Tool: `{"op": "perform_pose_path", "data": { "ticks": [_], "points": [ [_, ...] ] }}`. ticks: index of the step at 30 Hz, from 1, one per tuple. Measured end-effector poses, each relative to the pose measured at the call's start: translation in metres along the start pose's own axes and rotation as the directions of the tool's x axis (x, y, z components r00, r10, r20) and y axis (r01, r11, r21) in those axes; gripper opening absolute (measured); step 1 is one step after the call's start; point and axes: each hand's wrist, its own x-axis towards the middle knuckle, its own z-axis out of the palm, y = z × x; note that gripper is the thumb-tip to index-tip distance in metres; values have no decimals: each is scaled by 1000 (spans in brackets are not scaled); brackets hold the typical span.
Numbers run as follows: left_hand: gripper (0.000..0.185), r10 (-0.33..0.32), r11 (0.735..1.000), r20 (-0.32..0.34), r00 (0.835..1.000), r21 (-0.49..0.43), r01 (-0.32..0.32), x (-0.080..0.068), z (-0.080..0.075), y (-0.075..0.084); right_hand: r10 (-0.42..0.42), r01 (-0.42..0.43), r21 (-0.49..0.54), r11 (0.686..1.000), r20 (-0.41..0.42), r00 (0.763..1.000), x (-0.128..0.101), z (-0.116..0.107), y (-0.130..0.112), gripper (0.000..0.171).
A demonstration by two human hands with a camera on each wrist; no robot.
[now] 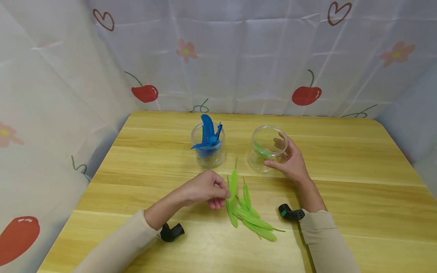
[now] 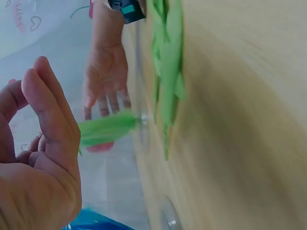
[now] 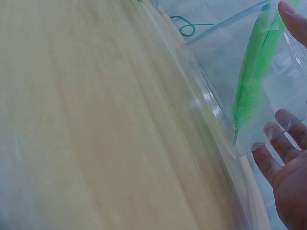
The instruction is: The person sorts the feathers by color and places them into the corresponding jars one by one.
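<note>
My right hand (image 1: 293,161) holds a clear plastic jar (image 1: 254,161) by its right side, thumb in front and fingers behind. Inside it leans one green feather (image 3: 254,72). Above the table my left hand (image 2: 53,139) has bent fingers, thumb and index tips together, and nothing shows between them. In the head view that hand overlaps the left edge of a pile of green feathers (image 1: 250,218) on the table. The wrist view has the pile apart from the hand. A second clear jar (image 1: 213,161) holds blue feathers (image 1: 207,132) that stick out above its rim.
The wooden table (image 1: 153,151) ends at a hanging sheet (image 1: 239,68) printed with cherries, flowers and hearts. The two jars stand side by side near its far edge. Black wrist devices (image 1: 290,212) are on both sleeves, close over the tabletop.
</note>
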Motion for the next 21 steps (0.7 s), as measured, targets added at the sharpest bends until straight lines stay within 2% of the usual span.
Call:
{"op": "perform_pose_path", "data": {
  "ticks": [5,12,21],
  "points": [
    [17,69,997,36,997,-20,-68,5,7,17,-9,9,10,1000,4,1000,1,0,2,100],
    [16,165,986,77,983,-25,-164,17,17,44,-23,23,6,1000,-1,1000,1,-1,3,98],
    [14,158,987,105,982,-6,-158,42,21,69,-52,52,4,999,-1,999,1,-3,5,96]
  ]
}}
